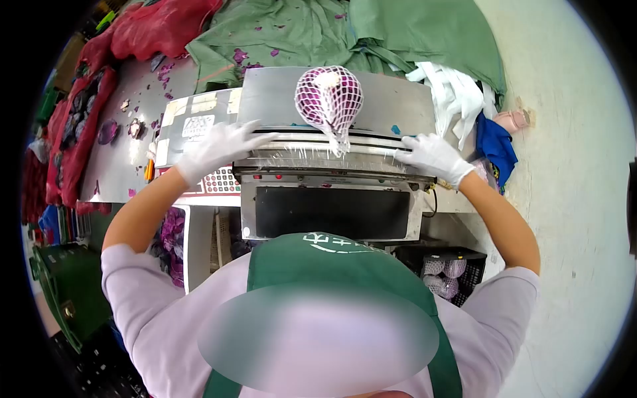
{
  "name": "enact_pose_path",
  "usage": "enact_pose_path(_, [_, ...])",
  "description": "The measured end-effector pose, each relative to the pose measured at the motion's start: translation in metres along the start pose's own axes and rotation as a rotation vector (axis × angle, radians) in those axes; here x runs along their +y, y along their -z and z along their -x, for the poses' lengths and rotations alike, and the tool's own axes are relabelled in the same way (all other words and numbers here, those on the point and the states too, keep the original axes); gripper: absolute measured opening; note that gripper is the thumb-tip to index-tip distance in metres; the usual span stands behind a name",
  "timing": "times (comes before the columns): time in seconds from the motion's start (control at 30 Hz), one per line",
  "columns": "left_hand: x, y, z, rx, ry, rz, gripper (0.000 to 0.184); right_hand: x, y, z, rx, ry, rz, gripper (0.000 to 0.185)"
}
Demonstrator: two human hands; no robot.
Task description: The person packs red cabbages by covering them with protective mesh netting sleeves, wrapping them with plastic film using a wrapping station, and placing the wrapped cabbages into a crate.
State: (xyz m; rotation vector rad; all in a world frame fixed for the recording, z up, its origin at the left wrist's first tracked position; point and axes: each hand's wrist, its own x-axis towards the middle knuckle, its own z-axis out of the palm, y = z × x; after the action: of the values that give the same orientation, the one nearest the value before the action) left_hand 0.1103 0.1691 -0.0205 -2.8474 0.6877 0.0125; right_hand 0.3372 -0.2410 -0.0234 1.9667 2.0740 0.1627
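Spreading its fingers apart, the white-gloved left hand [219, 149] is at the left end of a long, pale metal bar [292, 141], holding nothing visible; the white-gloved right hand [434, 157] is at the bar's right end, fingers slightly bent, and whether it grips cannot be told; between them, a round purple vegetable in white mesh netting [328, 96] lies on a flat grey metal plate [269, 99], its gathered net end crossing the bar; crumpled green cloth [424, 40] lies beyond.

Grn cloth [424, 40] at bk, blue cloth [495, 146] R.
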Motion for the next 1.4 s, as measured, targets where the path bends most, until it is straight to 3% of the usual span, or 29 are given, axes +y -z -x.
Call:
enact_pose_path(0.03, [0.008,0.006,-0.014,-0.019,-0.017,0.005,0.070,-0.003,-0.008,-0.013,0.036,0.067,-0.068,0.021])
enact_pose_path(0.1, [0.021,0.006,-0.035,0.050,-0.080,0.087,0.058,-0.023,-0.006,-0.039,0.058,-0.078,-0.171,0.012])
enact_pose_path(0.17, [0.036,-0.029,-0.037,0.300,0.002,0.385,0.035,-0.030,-0.012,-0.042,0.223,-0.203,-0.547,0.006])
enact_pose_path(0.2, [0.048,-0.018,-0.033,0.213,0.229,0.873,0.019,-0.038,0.006,-0.039,0.071,-0.428,-0.969,0.007])
enact_pose_path(0.23, [0.051,-0.037,-0.025,0.421,0.215,1.038,0.015,-0.040,0.018,-0.032,0.099,-0.431,-1.085,0.008])
enact_pose_path(0.3, [0.054,0.027,0.005,0.035,0.753,1.743,0.015,-0.040,0.063,-0.021,0.054,-0.519,-1.246,0.009])
enact_pose_path(0.37, [0.051,0.043,0.026,0.526,0.460,1.911,0.017,-0.033,0.108,-0.020,0.168,-0.670,-1.464,0.010])
enact_pose_path(0.43, [0.023,0.056,0.025,0.821,0.365,1.688,0.016,-0.008,0.132,-0.031,0.575,-0.580,-1.644,0.006])
enact_pose_path(0.5, [0.010,0.094,-0.007,1.016,0.657,1.559,0.016,0.028,0.132,-0.063,0.937,-0.666,-1.390,0.008])
enact_pose_path(0.53, [-0.007,0.084,-0.025,0.962,0.509,1.410,0.026,0.057,0.098,-0.079,0.878,-0.545,-1.094,0.017])
enact_pose_path(0.57, [-0.022,0.057,-0.045,0.896,0.340,1.262,0.065,0.077,0.058,-0.090,0.814,-0.425,-0.798,0.027])
enact_pose_path(0.6, [-0.028,0.048,-0.066,0.693,0.314,1.155,0.102,0.080,0.046,-0.104,0.586,-0.371,-0.410,0.036])
enact_pose_path(0.63, [-0.032,0.021,-0.086,0.660,0.198,1.055,0.119,0.082,0.035,-0.120,0.352,-0.313,-0.024,0.045])
enact_pose_path(0.7, [-0.028,-0.015,-0.115,0.445,0.132,1.033,0.119,0.084,-0.028,-0.140,0.290,-0.146,-0.143,0.061])
enact_pose_path(0.73, [-0.018,-0.004,-0.121,0.324,0.187,1.419,0.114,0.084,-0.025,-0.148,0.299,-0.143,-0.133,0.061])
enact_pose_path(0.77, [-0.018,0.004,-0.128,0.288,0.315,1.397,0.107,0.077,-0.023,-0.153,0.329,-0.217,-0.380,0.070])
enact_pose_path(0.83, [-0.024,-0.020,-0.144,0.403,0.373,1.618,0.099,0.049,-0.020,-0.151,0.365,-0.368,-0.889,0.092])
enact_pose_path(0.87, [-0.025,-0.032,-0.150,0.347,0.403,1.895,0.089,0.040,-0.018,-0.146,0.383,-0.443,-1.141,0.103])
enact_pose_path(0.9, [-0.027,-0.025,-0.148,0.352,0.398,1.890,0.089,0.034,-0.012,-0.137,0.286,-0.492,-1.217,0.116])
enact_pose_path(0.97, [-0.006,0.002,-0.130,0.015,0.593,1.989,0.078,0.010,-0.001,-0.115,0.144,-0.522,-1.230,0.115])
enact_pose_path(1.03, [0.035,0.029,-0.107,-0.197,0.439,2.442,0.075,-0.026,0.038,-0.091,0.002,-0.524,-1.529,0.113])
enact_pose_path(1.1, [0.073,0.043,-0.096,-0.707,0.605,2.774,0.080,-0.066,0.046,-0.070,-0.051,-0.458,-1.960,0.112])
enact_pose_path(1.13, [0.082,0.071,-0.087,-0.911,0.789,2.658,0.084,-0.082,0.051,-0.062,-0.070,-0.467,-2.047,0.108])
enact_pose_path(1.17, [0.100,0.048,-0.075,-0.989,0.860,2.734,0.085,-0.096,0.058,-0.056,-0.090,-0.477,-2.137,0.103])
enact_pose_path(1.23, [0.129,0.028,-0.052,-0.853,0.737,2.708,0.089,-0.119,0.064,-0.046,-0.222,-0.511,-2.255,0.100])
enact_pose_path(1.27, [0.142,0.023,-0.055,-0.995,0.862,2.877,0.090,-0.132,0.057,-0.040,-0.233,-0.532,-2.343,0.099])
enact_pose_path(1.3, [0.141,0.023,-0.048,-0.933,0.591,2.683,0.082,-0.143,0.049,-0.039,-0.150,-0.539,-2.376,0.098])
enact_pose_path(1.4, [0.171,-0.009,-0.030,-0.534,0.571,2.982,0.070,-0.158,0.025,-0.027,-0.285,-0.614,-2.633,0.080])
